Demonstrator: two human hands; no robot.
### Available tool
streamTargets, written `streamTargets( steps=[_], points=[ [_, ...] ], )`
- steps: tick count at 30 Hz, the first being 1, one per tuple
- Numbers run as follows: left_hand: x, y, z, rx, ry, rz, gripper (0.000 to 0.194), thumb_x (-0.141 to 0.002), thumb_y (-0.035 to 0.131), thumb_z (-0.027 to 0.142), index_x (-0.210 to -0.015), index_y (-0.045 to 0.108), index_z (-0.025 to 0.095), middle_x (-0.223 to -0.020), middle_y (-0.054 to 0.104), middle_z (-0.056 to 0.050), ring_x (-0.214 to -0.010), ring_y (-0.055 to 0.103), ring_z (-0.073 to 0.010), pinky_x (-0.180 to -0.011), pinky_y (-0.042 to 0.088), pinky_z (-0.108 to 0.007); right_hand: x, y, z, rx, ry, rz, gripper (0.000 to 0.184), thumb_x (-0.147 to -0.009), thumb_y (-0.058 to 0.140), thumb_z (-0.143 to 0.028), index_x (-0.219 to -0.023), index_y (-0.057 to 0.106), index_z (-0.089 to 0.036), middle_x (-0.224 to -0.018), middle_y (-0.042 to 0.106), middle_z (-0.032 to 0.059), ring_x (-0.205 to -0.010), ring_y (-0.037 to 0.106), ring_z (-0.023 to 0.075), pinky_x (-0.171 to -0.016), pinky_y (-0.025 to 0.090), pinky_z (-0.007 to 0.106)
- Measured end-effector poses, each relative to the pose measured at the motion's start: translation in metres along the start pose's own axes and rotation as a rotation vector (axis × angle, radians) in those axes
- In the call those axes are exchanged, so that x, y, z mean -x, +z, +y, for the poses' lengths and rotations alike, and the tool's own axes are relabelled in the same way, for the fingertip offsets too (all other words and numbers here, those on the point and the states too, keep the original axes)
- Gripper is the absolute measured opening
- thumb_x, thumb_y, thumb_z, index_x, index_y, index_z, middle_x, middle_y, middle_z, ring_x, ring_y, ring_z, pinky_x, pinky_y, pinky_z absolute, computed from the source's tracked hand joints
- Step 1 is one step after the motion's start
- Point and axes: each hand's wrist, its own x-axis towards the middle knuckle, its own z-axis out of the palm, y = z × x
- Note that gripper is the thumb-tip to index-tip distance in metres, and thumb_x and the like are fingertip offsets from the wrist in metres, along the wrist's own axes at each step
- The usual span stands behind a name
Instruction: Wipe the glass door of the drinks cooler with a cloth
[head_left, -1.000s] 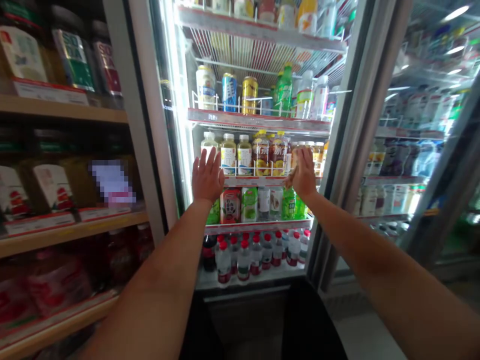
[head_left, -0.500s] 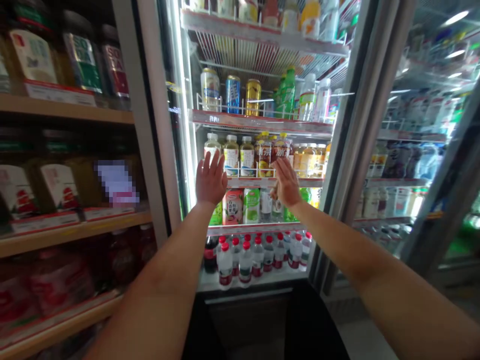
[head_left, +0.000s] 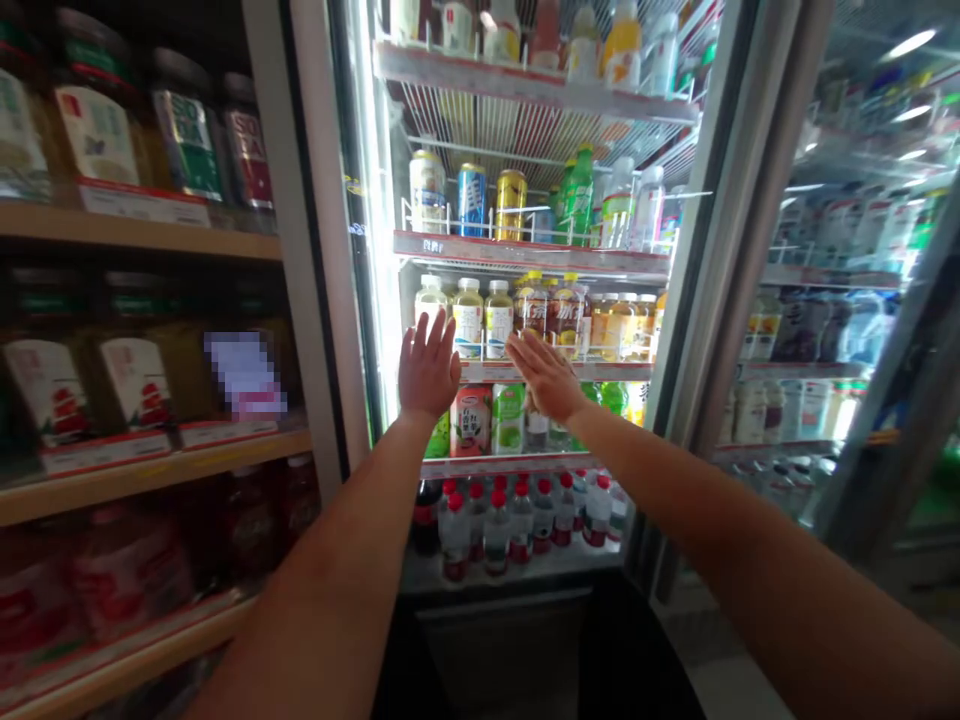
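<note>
My left hand (head_left: 427,368) is raised with its fingers stretched up, in front of the drinks fridge (head_left: 525,300). Behind its fingertips stand pale bottles with white caps (head_left: 472,315) on the third shelf. My right hand (head_left: 546,378) reaches in from the right, palm flat and fingers pointing left, in front of the shelf rail (head_left: 525,371). It holds nothing. Brown tea bottles with yellow caps (head_left: 551,310) stand just above it. A red and white carton (head_left: 471,420) shows between my two hands.
Cans (head_left: 469,198) and green bottles (head_left: 576,190) fill the shelf above. Red-capped water bottles (head_left: 517,515) line the bottom shelf. A wooden rack of packaged goods (head_left: 135,220) stands on the left. The opened glass door (head_left: 840,300) stands at the right.
My right hand has swept left, from the right end of the shelf towards my left hand. My left hand has kept its place, and the view has shifted slightly.
</note>
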Motion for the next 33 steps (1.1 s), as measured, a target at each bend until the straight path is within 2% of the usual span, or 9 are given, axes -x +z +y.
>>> streamTargets(
  steps=[4, 8, 12, 15, 19, 23, 27, 29, 33],
  points=[
    [0.001, 0.0, 0.0, 0.007, 0.0, 0.0, 0.057, -0.106, 0.041, 0.025, -0.161, 0.042, 0.012, -0.168, 0.035, -0.011, -0.162, 0.012, -0.0263, -0.134, 0.009, -0.05, -0.011, -0.002, -0.005, -0.024, 0.024, 0.018, 0.084, -0.091, 0.053, -0.002, -0.167, 0.03, -0.025, -0.172, 0.033, 0.0008, -0.163, 0.019, 0.0245, -0.135, 0.021, 0.05],
    [0.0, 0.0, 0.001, 0.049, -0.03, -0.017, 0.058, -0.105, 0.042, 0.025, -0.162, 0.041, 0.014, -0.168, 0.035, -0.011, -0.162, 0.012, -0.0262, -0.134, 0.008, -0.051, -0.014, -0.001, -0.024, -0.065, 0.121, 0.037, 0.074, -0.094, 0.048, -0.003, -0.165, 0.036, -0.02, -0.171, 0.034, 0.0034, -0.162, 0.021, 0.0243, -0.134, 0.023, 0.049],
    [-0.003, -0.005, 0.007, 0.086, -0.087, -0.051, 0.061, -0.1, 0.045, 0.02, -0.161, 0.041, 0.016, -0.169, 0.034, -0.011, -0.162, 0.013, -0.0266, -0.134, 0.008, -0.053, -0.018, -0.003, -0.037, -0.143, 0.046, -0.034, 0.079, -0.088, 0.047, 0.004, -0.163, 0.04, -0.018, -0.172, 0.034, 0.0036, -0.162, 0.021, 0.0211, -0.135, 0.023, 0.046],
    [0.0, -0.012, 0.022, 0.093, -0.134, -0.052, 0.061, -0.097, 0.047, 0.018, -0.158, 0.044, 0.014, -0.168, 0.037, -0.013, -0.161, 0.019, -0.0285, -0.133, 0.016, -0.054, -0.026, -0.008, -0.039, -0.255, 0.037, -0.034, 0.079, -0.084, 0.046, 0.009, -0.16, 0.045, -0.016, -0.172, 0.034, 0.0057, -0.161, 0.027, 0.0203, -0.133, 0.028, 0.043],
    [0.02, -0.019, 0.056, 0.197, -0.095, -0.156, 0.054, -0.104, 0.041, 0.023, -0.157, 0.044, 0.017, -0.162, 0.046, -0.013, -0.154, 0.038, -0.0271, -0.127, 0.035, -0.048, -0.037, -0.014, -0.044, -0.472, 0.262, 0.102, 0.067, -0.09, 0.044, 0.005, -0.155, 0.05, -0.009, -0.171, 0.036, 0.012, -0.153, 0.043, 0.0192, -0.126, 0.04, 0.033],
    [0.041, -0.012, 0.088, 0.417, -0.123, -0.204, 0.056, -0.113, 0.031, 0.035, -0.167, 0.026, 0.018, -0.165, 0.04, -0.016, -0.152, 0.042, -0.0264, -0.122, 0.043, -0.045, -0.043, -0.013, -0.06, -0.748, 0.537, 0.275, 0.05, -0.092, 0.054, -0.005, -0.141, 0.063, -0.009, -0.153, 0.06, 0.013, -0.143, 0.056, 0.0202, -0.125, 0.042, 0.035],
    [0.043, -0.002, 0.099, 0.466, -0.167, -0.161, 0.067, -0.115, 0.029, 0.04, -0.171, -0.003, 0.023, -0.17, 0.031, -0.014, -0.154, 0.039, -0.0237, -0.123, 0.044, -0.041, -0.035, -0.011, -0.074, -0.908, 0.567, 0.262, 0.043, -0.104, 0.046, -0.019, -0.143, 0.061, -0.015, -0.136, 0.073, 0.0091, -0.122, 0.071, 0.0175, -0.111, 0.055, 0.034],
    [0.039, -0.001, 0.096, 0.429, -0.182, -0.156, 0.066, -0.115, 0.032, 0.035, -0.171, -0.001, 0.025, -0.168, 0.036, -0.011, -0.151, 0.043, -0.0234, -0.121, 0.047, -0.041, -0.021, -0.016, -0.072, -0.842, 0.489, 0.246, 0.046, -0.107, 0.043, -0.026, -0.151, 0.055, -0.017, -0.148, 0.066, 0.0091, -0.134, 0.064, 0.0184, -0.117, 0.051, 0.037],
    [0.029, -0.008, 0.079, 0.281, -0.161, -0.154, 0.065, -0.106, 0.033, 0.012, -0.169, 0.025, 0.025, -0.164, 0.044, -0.008, -0.151, 0.044, -0.0237, -0.122, 0.048, -0.043, 0.024, -0.038, -0.035, -0.415, 0.393, 0.185, 0.057, -0.106, 0.043, -0.025, -0.163, 0.041, -0.017, -0.17, 0.038, 0.0086, -0.161, 0.027, 0.0224, -0.134, 0.025, 0.047]
  ],
)
